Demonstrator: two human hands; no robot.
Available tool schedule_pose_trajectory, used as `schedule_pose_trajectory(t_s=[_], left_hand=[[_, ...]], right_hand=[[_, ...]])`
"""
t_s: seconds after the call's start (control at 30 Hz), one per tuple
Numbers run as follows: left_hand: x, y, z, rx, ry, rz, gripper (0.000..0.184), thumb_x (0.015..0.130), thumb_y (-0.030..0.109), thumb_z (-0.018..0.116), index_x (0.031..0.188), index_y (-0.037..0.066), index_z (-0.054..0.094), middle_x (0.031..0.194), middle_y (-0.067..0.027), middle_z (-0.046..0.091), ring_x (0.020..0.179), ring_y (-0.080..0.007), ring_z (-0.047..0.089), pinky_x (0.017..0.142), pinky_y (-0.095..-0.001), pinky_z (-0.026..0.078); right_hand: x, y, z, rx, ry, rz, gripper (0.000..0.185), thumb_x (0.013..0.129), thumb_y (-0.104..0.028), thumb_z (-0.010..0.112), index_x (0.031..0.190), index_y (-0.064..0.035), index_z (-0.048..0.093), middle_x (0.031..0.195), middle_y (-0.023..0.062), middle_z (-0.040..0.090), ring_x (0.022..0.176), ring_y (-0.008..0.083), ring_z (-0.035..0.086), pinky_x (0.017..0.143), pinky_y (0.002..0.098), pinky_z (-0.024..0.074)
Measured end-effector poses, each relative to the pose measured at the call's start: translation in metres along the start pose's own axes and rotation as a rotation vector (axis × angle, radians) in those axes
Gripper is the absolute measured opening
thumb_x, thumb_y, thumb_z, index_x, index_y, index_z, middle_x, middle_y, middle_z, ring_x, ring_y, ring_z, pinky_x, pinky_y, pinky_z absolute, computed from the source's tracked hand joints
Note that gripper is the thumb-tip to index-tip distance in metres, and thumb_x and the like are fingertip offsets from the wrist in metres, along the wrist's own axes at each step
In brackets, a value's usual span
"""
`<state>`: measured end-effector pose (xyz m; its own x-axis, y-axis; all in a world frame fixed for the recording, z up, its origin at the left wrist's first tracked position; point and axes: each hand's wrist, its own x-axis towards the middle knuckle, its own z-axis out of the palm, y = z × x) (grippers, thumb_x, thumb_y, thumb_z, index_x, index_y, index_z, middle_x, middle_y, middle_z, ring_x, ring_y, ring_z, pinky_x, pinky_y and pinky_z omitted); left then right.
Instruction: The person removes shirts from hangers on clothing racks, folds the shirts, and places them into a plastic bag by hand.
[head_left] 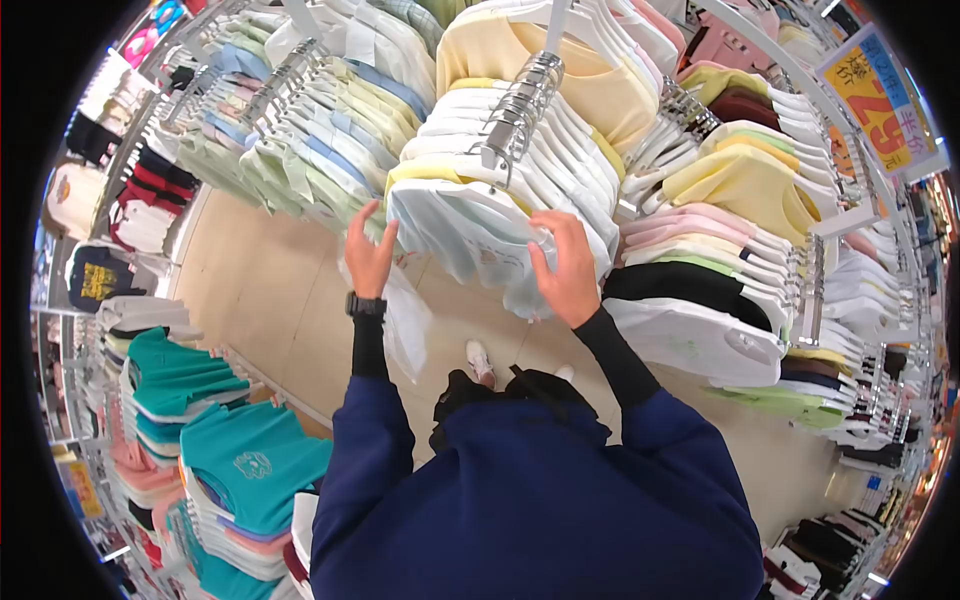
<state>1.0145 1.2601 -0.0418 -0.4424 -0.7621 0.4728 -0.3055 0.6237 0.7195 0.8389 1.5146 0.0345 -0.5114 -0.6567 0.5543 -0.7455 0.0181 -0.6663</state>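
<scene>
In front of me a pale blue shirt (450,235) hangs at the front end of a rail, with a white and yellow top behind it. My left hand (369,262), a dark watch at its wrist, is beside the shirt's left shoulder with thumb and forefinger apart. Below that hand hangs a thin, white, see-through sheet or bag (404,325); what holds it up is hidden. At the shirt's right shoulder is my right hand (567,272), its thumb and forefinger spread. Whether its fingertips touch the fabric is hard to tell.
A metal rail arm (525,100) carries the hangers ahead. Green and blue shirts (330,140) hang to the left, white and black tops (690,300) to the right. Teal shirts (255,465) hang at lower left. A price sign (885,100) stands at upper right.
</scene>
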Motion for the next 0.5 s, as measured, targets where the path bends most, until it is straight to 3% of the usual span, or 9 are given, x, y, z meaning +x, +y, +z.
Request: schedule_pose_trajectory(t_s=[0.1, 0.33, 0.5], left_hand=[[0.030, -0.014, 0.008, -0.078, -0.176, -0.016, 0.047, 0.084, 0.025, 0.074, 0.124, 0.005, 0.060, 0.127, -0.0130, 0.062, 0.118, -0.0279, 0.057, 0.099, -0.0369, 0.043], [0.053, -0.044, 0.017, -0.169, -0.368, 0.112, 0.037, 0.087, 0.019, 0.071, 0.121, 0.005, 0.063, 0.118, -0.0123, 0.064, 0.111, -0.0261, 0.060, 0.095, -0.0345, 0.045], [0.050, -0.068, 0.015, -0.372, -0.483, -0.018, 0.032, 0.088, 0.019, 0.071, 0.116, 0.004, 0.064, 0.105, -0.0107, 0.067, 0.098, -0.0207, 0.063, 0.088, -0.0307, 0.048]], right_hand=[[0.015, -0.003, 0.024, 0.035, 0.022, 0.084, 0.035, 0.084, -0.002, 0.063, 0.117, 0.0001, 0.052, 0.112, 0.0178, 0.057, 0.108, 0.0374, 0.053, 0.092, 0.0411, 0.0434], [0.019, 0.012, 0.053, 0.008, -0.078, 0.239, 0.032, 0.090, -0.013, 0.060, 0.119, -0.0006, 0.052, 0.107, 0.0218, 0.061, 0.099, 0.0403, 0.058, 0.085, 0.0424, 0.0464], [0.025, 0.017, 0.047, 0.009, -0.169, 0.254, 0.027, 0.092, -0.015, 0.058, 0.116, -0.0023, 0.055, 0.102, 0.0221, 0.062, 0.096, 0.0414, 0.059, 0.081, 0.0439, 0.0473]])
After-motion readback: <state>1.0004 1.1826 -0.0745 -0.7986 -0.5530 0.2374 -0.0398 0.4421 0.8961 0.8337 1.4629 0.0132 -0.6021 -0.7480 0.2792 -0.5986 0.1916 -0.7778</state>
